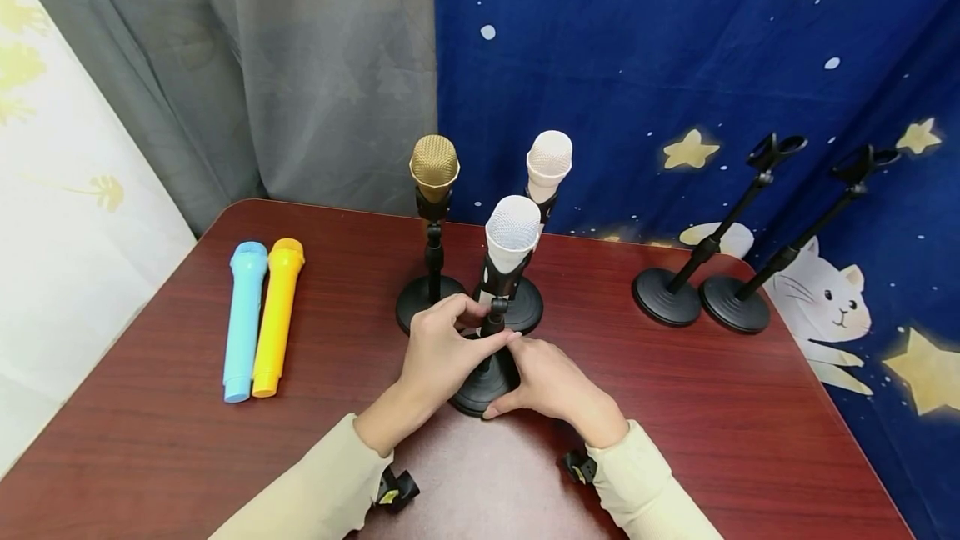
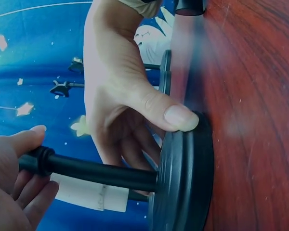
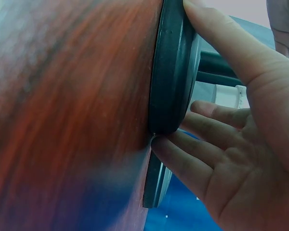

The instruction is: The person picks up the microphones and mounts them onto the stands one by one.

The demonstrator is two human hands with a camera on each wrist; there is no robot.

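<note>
A white microphone (image 1: 513, 233) sits in the black clip of a microphone stand (image 1: 480, 386) at the table's middle. My left hand (image 1: 440, 347) holds the stand's pole at its collar (image 2: 44, 160), thumb and fingers on either side. With my right hand (image 1: 553, 379) I grip the round base (image 3: 173, 77), thumb on its near rim and fingers along the far side. In the right wrist view the base stands flat against the table top. Just behind are a gold microphone (image 1: 435, 163) and another white microphone (image 1: 550, 158), both upright on stands.
A blue microphone (image 1: 243, 319) and a yellow microphone (image 1: 278, 319) lie side by side at the left of the table (image 1: 150, 440). Two stands with vacant clips, a nearer one (image 1: 667, 298) and a farther one (image 1: 735, 305), stand at the right edge. Curtains (image 1: 637, 65) hang behind.
</note>
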